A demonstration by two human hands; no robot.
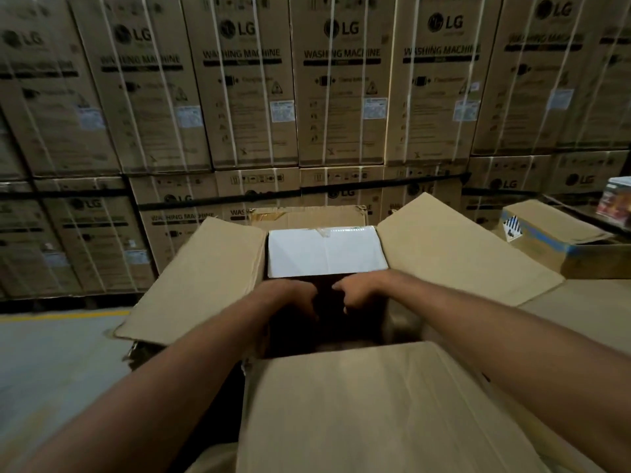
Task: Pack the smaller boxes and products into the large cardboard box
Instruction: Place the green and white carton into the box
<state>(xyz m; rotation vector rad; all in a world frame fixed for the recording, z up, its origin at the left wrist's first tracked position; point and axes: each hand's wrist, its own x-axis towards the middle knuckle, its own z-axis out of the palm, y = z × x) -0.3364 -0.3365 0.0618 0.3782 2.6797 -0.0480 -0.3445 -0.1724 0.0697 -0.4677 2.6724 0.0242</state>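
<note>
Straight ahead, from 10 to 2 o'clock: wall of stacked LG washing machine cartons, bound with white straps, two tiers showing.

Below, from centre down to 6 o'clock: large cardboard box, all four flaps folded outward, near flap widest in view, side flaps spread toward 9 and 3 o'clock.

At 8 o'clock: grey floor with a yellow line along its far edge.

At 3 o'clock, just beside the right flap: brown carton with a blue tape band and a diamond label.

Inside the large box, against its 12 o'clock wall: white box, lying flat, brightly lit.

Nearer, in the middle of the opening: dark shape, too dim to name.

Reaching in from 7 and 5 o'clock: two bare forearms. Palm down over the dark shape, left hand, fingers bent and pointing downward. Close beside it, a narrow gap between, right hand, fingers curled under, forefinger poking toward 9 o'clock. Cannot tell whether either hand pinches anything.

At the far right edge, 2 o'clock: small colourful pack, blurred.
</note>
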